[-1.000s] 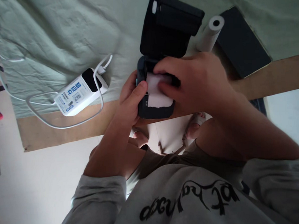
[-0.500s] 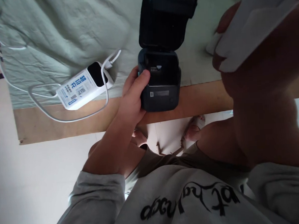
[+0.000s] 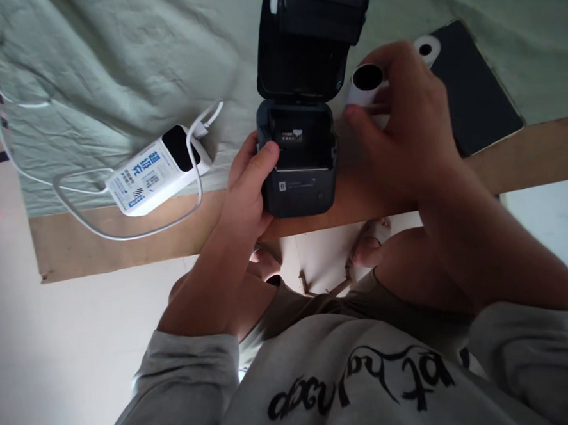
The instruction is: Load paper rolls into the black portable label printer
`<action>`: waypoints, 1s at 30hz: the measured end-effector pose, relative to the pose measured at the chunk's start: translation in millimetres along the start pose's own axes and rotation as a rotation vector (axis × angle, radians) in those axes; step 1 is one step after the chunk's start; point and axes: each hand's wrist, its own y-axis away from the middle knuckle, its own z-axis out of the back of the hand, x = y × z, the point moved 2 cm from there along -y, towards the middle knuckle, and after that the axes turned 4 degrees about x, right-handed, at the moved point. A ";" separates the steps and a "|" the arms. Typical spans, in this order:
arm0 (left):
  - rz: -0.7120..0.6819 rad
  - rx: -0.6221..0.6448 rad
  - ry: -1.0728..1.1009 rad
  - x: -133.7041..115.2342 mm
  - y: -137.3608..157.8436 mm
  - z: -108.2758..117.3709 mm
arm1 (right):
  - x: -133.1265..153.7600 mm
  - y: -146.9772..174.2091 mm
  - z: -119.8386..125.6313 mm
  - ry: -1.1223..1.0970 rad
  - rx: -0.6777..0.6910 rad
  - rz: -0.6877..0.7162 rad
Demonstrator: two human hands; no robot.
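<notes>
Right hand (image 3: 410, 118) shifted from upper right to just beside the black device (image 3: 305, 195), fingers closed around a white roll (image 3: 361, 97), left hand (image 3: 248, 189) gripping the device's side, device open-lidded at the near edge of the table (image 3: 546, 133).

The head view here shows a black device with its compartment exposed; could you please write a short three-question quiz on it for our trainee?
1. True or false: the lid of the black device is open.
2. Multiple choice: what does the right hand hold?
A) a white cable
B) a dark tablet
C) a white roll with a dark opening at its end
3. Short answer: which hand grips the side of the black device?

Key:
1. True.
2. C.
3. The left hand, with its thumb over the edge.
</notes>
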 end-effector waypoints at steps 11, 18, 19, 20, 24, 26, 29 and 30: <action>0.003 0.019 0.003 1.0 0.3 0.9 | -4.7 5.4 30.0 0.050 -0.258 0.174; 0.018 -0.014 0.009 3.3 -0.1 1.9 | -38.4 -11.8 25.5 0.230 -0.061 -0.199; 0.007 -0.017 -0.003 3.4 0.0 2.6 | -38.3 -12.1 24.8 0.213 -0.050 -0.195; -0.001 -0.014 -0.016 3.5 0.0 3.2 | -36.9 -11.9 24.6 0.186 -0.051 -0.160; -0.013 0.007 -0.038 4.2 -0.4 5.0 | -28.4 -8.3 25.1 0.075 -0.072 0.031; -0.023 0.010 -0.027 4.2 -0.9 5.3 | -27.6 -7.3 23.3 0.078 -0.066 0.050; -0.024 0.011 -0.015 3.6 -1.5 4.5 | -29.4 -7.1 18.5 0.093 -0.072 0.040; -0.021 0.008 -0.012 3.3 -1.6 4.0 | -30.0 -7.0 16.7 0.098 -0.064 0.037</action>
